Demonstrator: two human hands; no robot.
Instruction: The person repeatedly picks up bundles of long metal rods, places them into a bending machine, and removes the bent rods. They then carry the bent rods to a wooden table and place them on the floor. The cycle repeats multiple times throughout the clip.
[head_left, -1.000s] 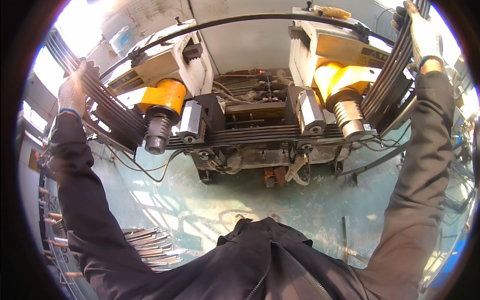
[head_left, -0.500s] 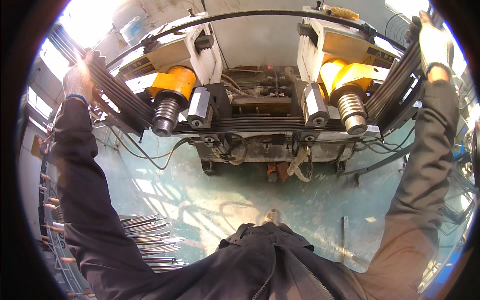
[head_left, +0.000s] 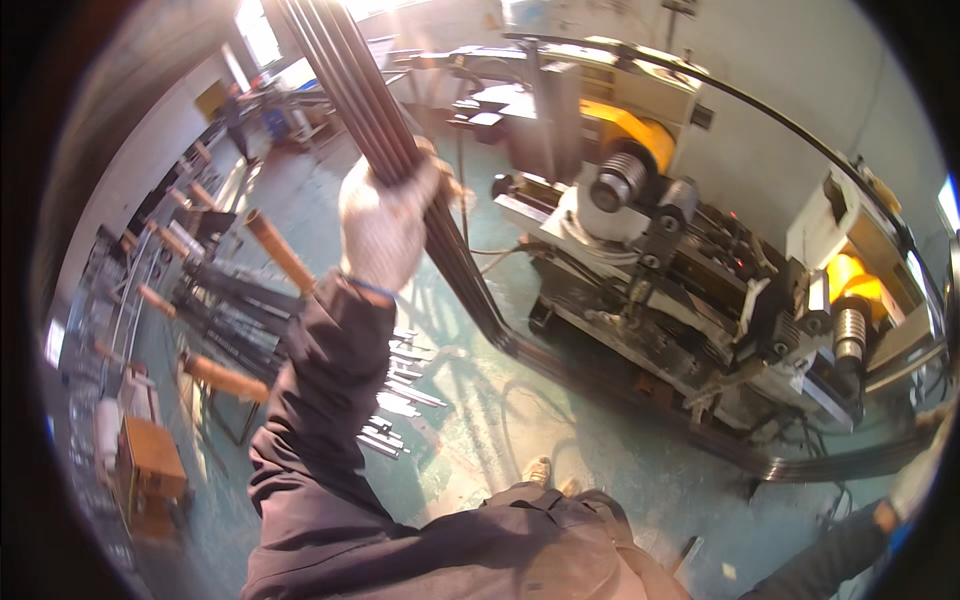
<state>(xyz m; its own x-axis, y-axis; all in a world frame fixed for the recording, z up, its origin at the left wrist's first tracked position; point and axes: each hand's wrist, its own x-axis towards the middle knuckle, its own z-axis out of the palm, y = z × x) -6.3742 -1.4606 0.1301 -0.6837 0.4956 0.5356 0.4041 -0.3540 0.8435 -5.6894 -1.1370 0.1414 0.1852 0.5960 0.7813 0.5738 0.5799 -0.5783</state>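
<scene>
A bundle of long, dark metal bars [head_left: 350, 85], bent into a wide U shape, is held in front of me, apart from the bending machine. My left hand [head_left: 385, 220], in a white knitted glove, is wrapped round the bundle's left leg, which rises to the top of the view. The bundle's middle stretch runs low along the near side of the machine [head_left: 685, 265]. At the right rim my right hand [head_left: 918, 475], also gloved, closes on the right leg of the bundle; its fingers are partly blurred and cut off.
Yellow arms [head_left: 630, 125] with ribbed steel cylinders [head_left: 620, 182] top the machine, and a curved dark rail [head_left: 745, 95] arches behind. Cut rods [head_left: 405, 375] lie on the floor at my left. Beyond are a rack with orange-brown rollers [head_left: 275, 248], a brown box [head_left: 150, 455] and a distant person [head_left: 237, 125].
The bundle has come off the machine toward me, both hands still on it. My view has turned left, so the machine now sits to the right and the rack shows more.
</scene>
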